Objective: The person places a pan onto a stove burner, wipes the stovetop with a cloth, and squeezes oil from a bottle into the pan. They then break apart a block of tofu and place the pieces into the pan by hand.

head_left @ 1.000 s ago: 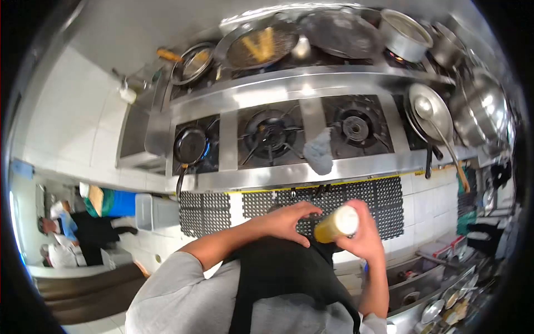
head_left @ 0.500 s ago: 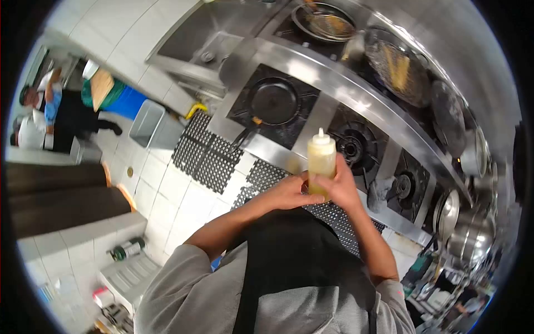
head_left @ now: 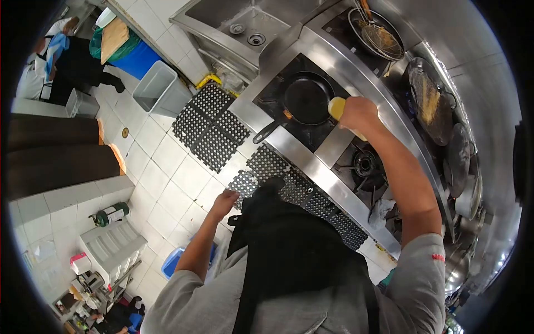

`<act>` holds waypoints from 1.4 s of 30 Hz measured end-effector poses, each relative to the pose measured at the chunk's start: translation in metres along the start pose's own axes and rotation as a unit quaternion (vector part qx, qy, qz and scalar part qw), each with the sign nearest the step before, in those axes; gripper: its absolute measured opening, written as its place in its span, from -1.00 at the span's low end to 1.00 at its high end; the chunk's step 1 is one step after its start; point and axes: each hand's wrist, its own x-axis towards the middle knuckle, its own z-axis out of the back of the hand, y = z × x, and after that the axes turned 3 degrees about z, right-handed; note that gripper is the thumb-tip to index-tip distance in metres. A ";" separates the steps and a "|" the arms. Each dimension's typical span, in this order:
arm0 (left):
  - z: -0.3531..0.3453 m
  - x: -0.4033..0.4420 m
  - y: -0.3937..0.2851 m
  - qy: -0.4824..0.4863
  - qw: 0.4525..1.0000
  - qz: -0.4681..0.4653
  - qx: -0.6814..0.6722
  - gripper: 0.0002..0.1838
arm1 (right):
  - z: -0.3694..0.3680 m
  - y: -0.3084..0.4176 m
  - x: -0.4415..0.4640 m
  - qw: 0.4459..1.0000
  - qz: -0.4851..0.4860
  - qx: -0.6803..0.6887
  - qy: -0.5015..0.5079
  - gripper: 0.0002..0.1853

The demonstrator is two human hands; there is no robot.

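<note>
Two hands worked well apart, judged from the black frying pan point(head_left: 308, 97): the right hand point(head_left: 359, 116) was just beyond its rim, the left hand point(head_left: 223, 205) well away on its handle side, over the floor. The right fingers were wrapped around a yellow bottle point(head_left: 336, 107), one rounded end of which poked out toward the pan and overlapped its edge in view. The left fingers looked curled, with nothing visible in them; whether they were closed tight I could not tell.

The step in hand seemed to be handling the bottle at the pan; the next move would call for a firm grip and a steady wrist near the rim.

The right hand hid most of the bottle, so its nozzle and any stream could not be made out. Any flame beneath the pan was hidden too. Beyond the handle side, a co-worker point(head_left: 75, 61) was cut off by the dark border.
</note>
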 end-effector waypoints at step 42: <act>0.069 -0.034 0.125 -0.096 0.958 0.260 -0.079 -0.49 | -0.014 -0.006 -0.004 0.996 0.002 -0.046 -0.074 -0.71</act>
